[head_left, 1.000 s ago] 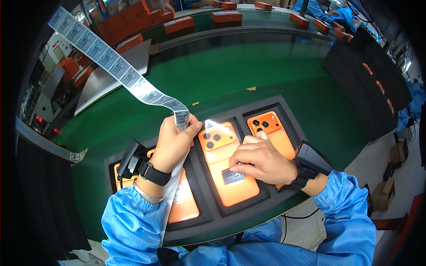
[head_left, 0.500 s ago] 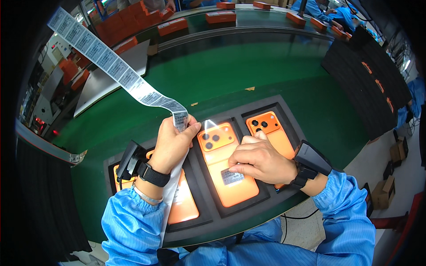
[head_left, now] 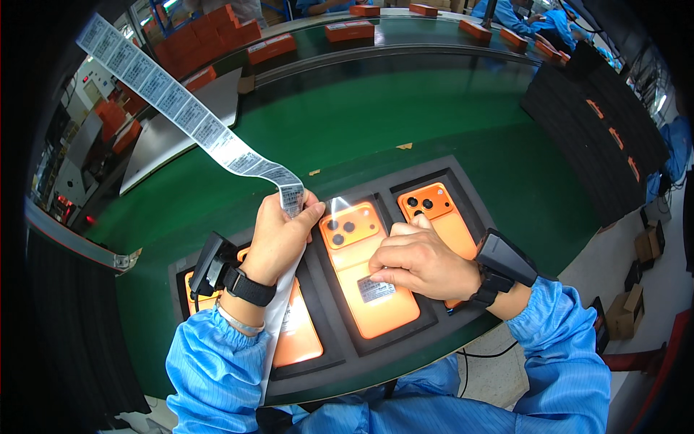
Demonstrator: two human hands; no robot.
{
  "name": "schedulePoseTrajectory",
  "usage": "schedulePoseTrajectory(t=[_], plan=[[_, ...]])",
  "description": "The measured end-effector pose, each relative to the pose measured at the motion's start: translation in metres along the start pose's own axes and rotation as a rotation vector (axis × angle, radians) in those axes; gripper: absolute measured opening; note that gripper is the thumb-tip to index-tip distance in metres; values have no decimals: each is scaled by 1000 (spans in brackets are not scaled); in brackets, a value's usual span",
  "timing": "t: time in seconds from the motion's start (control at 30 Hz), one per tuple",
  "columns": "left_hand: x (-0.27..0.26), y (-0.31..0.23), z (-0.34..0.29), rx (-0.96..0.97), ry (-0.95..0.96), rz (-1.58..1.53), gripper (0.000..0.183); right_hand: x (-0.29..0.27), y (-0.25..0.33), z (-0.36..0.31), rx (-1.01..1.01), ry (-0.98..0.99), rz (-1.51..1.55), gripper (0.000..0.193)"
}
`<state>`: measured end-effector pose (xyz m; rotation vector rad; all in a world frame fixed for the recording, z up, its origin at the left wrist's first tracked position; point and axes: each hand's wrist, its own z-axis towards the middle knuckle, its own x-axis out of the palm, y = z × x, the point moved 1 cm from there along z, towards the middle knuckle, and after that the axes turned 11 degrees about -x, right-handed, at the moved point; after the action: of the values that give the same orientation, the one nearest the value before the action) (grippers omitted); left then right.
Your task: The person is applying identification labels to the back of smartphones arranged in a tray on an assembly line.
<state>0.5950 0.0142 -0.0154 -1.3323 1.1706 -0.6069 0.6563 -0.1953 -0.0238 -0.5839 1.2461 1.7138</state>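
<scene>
The left hand [head_left: 284,235] pinches the strip [head_left: 191,117]. The right hand [head_left: 428,266] touches the sticker [head_left: 376,291]; can't tell if pinching. It looks light, bendy: hold its edge.

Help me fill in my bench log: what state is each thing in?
Left hand: closed on label strip
Right hand: curled, touching label
Label strip: unrolled, curving
Label: flat, adhesion unclear
Third phone from left: back up, in recess
Tray: four recesses loaded
Orange boxes: lying flat, apparently closed
Lower-right carton: apparently open
</scene>
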Motion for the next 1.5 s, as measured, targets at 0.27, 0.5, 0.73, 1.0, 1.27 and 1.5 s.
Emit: schedulePoseTrajectory(t=[0.27,0.5,0.73,1.0,1.27,1.5], plan=[[0,0,0,15,14,-31,11,2,0,-1,-24,-18,-21,13],[1,1,1,9,19,-21,8,0,0,0,-39,-15,-57,13],[0,5,3,19,8,-31,10,1,2,-3,-79,-14,-94,16],[0,2,0,21,13,3,8,-9,20,13,-147,-3,-568,50],[-3,9,7,60,3,-47,12,9,11,17,-181,11,-928,54],[-7,9,6,113,64,-59,11,-4,39,4,-130,177,-800,60]])
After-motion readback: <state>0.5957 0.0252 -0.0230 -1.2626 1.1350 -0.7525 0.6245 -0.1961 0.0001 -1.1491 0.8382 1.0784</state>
